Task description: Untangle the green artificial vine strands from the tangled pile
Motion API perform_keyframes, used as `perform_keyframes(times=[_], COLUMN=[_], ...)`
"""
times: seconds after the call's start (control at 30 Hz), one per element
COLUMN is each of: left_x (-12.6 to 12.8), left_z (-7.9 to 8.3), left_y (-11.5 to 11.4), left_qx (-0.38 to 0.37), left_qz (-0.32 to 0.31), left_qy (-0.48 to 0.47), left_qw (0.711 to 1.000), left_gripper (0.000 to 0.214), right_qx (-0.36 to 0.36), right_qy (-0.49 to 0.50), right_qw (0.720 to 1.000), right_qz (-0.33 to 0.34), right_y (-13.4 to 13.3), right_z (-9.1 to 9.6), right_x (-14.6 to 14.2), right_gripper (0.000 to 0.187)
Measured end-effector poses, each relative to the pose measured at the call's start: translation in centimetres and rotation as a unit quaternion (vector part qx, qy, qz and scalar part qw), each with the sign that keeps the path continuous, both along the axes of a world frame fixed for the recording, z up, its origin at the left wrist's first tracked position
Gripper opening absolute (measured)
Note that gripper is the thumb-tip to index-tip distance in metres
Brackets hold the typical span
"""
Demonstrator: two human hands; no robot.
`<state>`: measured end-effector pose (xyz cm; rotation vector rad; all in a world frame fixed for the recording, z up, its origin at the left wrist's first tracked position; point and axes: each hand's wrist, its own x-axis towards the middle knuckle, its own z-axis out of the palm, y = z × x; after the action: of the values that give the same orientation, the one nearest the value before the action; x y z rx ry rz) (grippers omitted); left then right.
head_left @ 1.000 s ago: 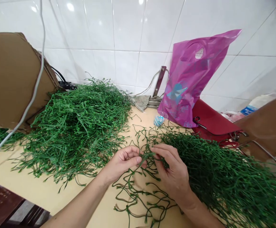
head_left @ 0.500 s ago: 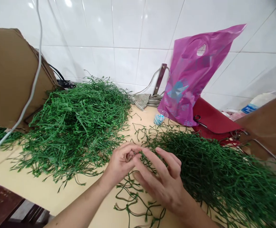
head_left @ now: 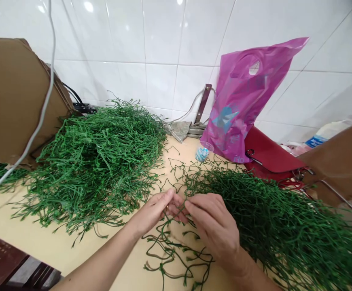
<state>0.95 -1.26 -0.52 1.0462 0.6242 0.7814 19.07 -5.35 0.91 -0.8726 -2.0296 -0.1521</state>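
Note:
Near the middle of the table, my left hand (head_left: 160, 208) is turned partly palm-up, its thumb raised and its fingers curled under a thin green cord (head_left: 182, 209). My right hand (head_left: 214, 222) pinches the same cord between thumb and fingertips, a short way to the right. Part of the cord is hidden by my fingers. Below and between my hands lie several loose green cords (head_left: 176, 258) with small knotted or tufted ends. A large heap of green cords (head_left: 103, 161) spreads on the left, and a darker heap (head_left: 279, 214) lies right of my right hand.
On the pale table (head_left: 42, 238) stands a small clear cup (head_left: 202, 153) with blue-and-white bits. Behind it are a purple plastic bag (head_left: 239, 105) and a red bag (head_left: 273, 155). A cardboard box (head_left: 12, 101) and a hanging white cable (head_left: 44, 109) are at the left, before a tiled wall.
My left hand has opened out from a tight pinch, and its palm has turned upward. My right hand's fingers have drawn together onto the cord, which now shows between the hands.

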Motion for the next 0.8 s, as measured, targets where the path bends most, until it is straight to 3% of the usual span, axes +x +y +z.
perform_keyframes(times=[0.07,0.17,0.4,0.57,0.8], left_x=[0.1,0.1,0.2,0.0,0.4], left_z=[0.2,0.2,-0.5,-0.3,0.0], left_y=[0.1,0.3,0.8,1.1,0.6], left_qx=[-0.034,-0.052,-0.039,-0.016,0.052], left_qz=[0.002,0.034,0.135,0.157,0.072], left_qy=[-0.020,-0.039,-0.044,-0.026,0.042], left_qw=[0.999,0.997,0.989,0.987,0.995], left_gripper=[0.044,0.034,0.037,0.033,0.039], right_qx=[0.010,0.019,-0.001,0.007,0.002], right_qy=[-0.061,-0.099,-0.087,-0.049,0.010], right_qw=[0.998,0.995,0.995,0.997,0.992], right_qz=[0.032,0.026,0.039,0.053,-0.125], right_y=[-0.2,-0.2,0.2,0.0,0.8], right_z=[0.1,-0.2,-1.3,-0.3,-0.1], right_x=[0.1,0.0,-1.2,-1.6,-0.8], right_gripper=[0.028,0.027,0.013,0.007,0.018])
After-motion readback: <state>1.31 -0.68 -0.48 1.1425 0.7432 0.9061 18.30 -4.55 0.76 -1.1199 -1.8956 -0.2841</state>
